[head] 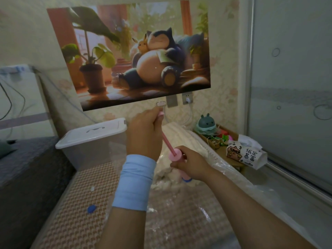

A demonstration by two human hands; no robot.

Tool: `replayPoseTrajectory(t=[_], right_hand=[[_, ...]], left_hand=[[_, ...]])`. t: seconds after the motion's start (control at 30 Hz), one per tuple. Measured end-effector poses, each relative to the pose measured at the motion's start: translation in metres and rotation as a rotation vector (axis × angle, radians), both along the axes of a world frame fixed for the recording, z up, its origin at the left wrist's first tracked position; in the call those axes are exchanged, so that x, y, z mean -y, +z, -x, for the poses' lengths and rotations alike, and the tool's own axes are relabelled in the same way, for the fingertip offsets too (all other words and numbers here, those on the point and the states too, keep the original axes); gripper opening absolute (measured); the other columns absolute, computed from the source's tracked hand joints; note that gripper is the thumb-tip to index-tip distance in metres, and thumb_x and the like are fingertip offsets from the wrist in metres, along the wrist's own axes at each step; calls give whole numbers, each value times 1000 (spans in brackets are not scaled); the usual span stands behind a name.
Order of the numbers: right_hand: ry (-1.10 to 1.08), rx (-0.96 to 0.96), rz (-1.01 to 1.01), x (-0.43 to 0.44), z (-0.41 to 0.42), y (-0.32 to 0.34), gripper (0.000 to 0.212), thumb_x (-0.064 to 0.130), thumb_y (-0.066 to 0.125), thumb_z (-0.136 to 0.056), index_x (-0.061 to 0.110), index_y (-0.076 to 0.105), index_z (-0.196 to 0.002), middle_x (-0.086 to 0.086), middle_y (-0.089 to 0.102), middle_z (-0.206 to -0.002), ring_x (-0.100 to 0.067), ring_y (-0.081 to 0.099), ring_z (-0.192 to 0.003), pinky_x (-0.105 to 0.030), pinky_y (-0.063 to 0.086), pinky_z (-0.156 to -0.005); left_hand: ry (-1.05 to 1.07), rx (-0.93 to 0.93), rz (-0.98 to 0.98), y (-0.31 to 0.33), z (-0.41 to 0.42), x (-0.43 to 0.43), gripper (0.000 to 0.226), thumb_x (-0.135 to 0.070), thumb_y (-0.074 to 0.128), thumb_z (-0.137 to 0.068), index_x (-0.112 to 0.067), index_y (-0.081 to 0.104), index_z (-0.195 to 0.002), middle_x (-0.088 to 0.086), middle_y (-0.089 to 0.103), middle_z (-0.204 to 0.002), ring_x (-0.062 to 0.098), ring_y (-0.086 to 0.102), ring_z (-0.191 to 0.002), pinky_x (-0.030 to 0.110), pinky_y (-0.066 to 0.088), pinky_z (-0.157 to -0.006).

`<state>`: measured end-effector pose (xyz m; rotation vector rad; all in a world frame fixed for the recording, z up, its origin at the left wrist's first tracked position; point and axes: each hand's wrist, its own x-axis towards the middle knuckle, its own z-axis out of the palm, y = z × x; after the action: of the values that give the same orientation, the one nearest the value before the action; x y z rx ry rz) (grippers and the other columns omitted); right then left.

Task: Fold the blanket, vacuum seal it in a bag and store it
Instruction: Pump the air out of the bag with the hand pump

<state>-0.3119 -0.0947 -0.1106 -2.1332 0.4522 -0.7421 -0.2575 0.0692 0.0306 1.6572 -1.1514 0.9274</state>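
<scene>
A pink hand pump (177, 155) stands on a clear vacuum bag (194, 200) that lies on the bed with a cream blanket (167, 178) inside. My right hand (190, 166) grips the pump's pink cylinder just above the blue valve (186, 180) on the bag. My left hand (143, 133), with a light blue wristband, grips the handle at the top of the pink plunger rod (166, 140), which is drawn far out of the cylinder. A small blue cap (92, 208) lies loose on the patterned mat (75, 209) to the left.
A clear storage box with a white lid (93, 133) stands behind the bag at the left. A tissue pack (246, 155), a toy figure (206, 124) and a box of small items sit at the right by the sliding door. A poster hangs on the wall.
</scene>
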Motion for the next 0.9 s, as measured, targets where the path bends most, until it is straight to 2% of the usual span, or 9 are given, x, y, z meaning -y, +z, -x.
replayPoseTrajectory(t=[0.1,0.2,0.27,0.33,0.53,0.63,0.77,0.83,0.9], right_hand=[[1,-28,20,-2,-3,0,38,42,80,-74,39,60,-106,15,68,-98,-3,62,-90,-31,52,-84],[8,-64,55,-10,-4,2,32,44,75,-78,38,58,-104,13,69,-95,-5,63,-87,-31,51,-78],[9,-74,87,-14,-4,2,25,45,70,-83,36,57,-103,11,69,-94,-8,63,-86,-31,50,-74],[-4,-57,65,-13,-4,2,28,44,72,-82,35,58,-104,11,69,-94,-7,63,-86,-31,50,-74],[-17,-14,17,1,-3,0,37,44,79,-73,41,59,-104,15,68,-97,-1,62,-89,-30,52,-84],[-7,-40,27,-4,-4,1,37,42,80,-75,41,59,-105,16,68,-98,0,61,-90,-28,50,-81],[23,-62,76,-13,-4,2,27,49,70,-81,40,57,-103,13,70,-95,-5,64,-87,-31,50,-75],[7,-53,74,-15,-4,2,31,48,70,-82,36,59,-109,11,70,-98,-7,64,-90,-34,52,-80],[-18,-24,30,-10,-4,0,33,43,75,-79,37,59,-108,13,69,-98,-6,64,-90,-35,53,-84]], left_hand=[[-29,-97,-80,-30,-7,15,23,-20,51,-98,-14,68,-111,3,69,-98,19,62,-89,26,46,-81],[-59,-421,-480,-76,-19,30,27,-25,48,-99,-19,65,-119,10,68,-107,28,63,-98,33,48,-86],[-25,-445,-632,-83,-19,33,29,-26,47,-99,-21,63,-121,12,66,-113,29,61,-102,36,48,-88],[37,-333,-569,-64,-12,30,28,-24,45,-99,-20,64,-120,11,67,-109,29,62,-98,35,49,-85],[111,66,2,-4,-4,0,25,-22,49,-99,-13,68,-114,4,70,-98,23,60,-89,31,45,-79],[29,-70,-122,-28,-14,12,24,-21,49,-98,-17,68,-112,6,69,-95,25,61,-87,33,49,-77],[83,-299,-737,-72,-17,31,30,-28,41,-99,-27,60,-123,9,65,-110,29,59,-102,36,48,-82],[150,-161,-700,-70,-15,28,26,-23,47,-96,-27,62,-118,3,67,-108,28,57,-100,36,49,-77],[144,20,-380,-57,-12,22,25,-8,62,-85,-20,68,-106,2,70,-94,28,61,-89,33,49,-67]])
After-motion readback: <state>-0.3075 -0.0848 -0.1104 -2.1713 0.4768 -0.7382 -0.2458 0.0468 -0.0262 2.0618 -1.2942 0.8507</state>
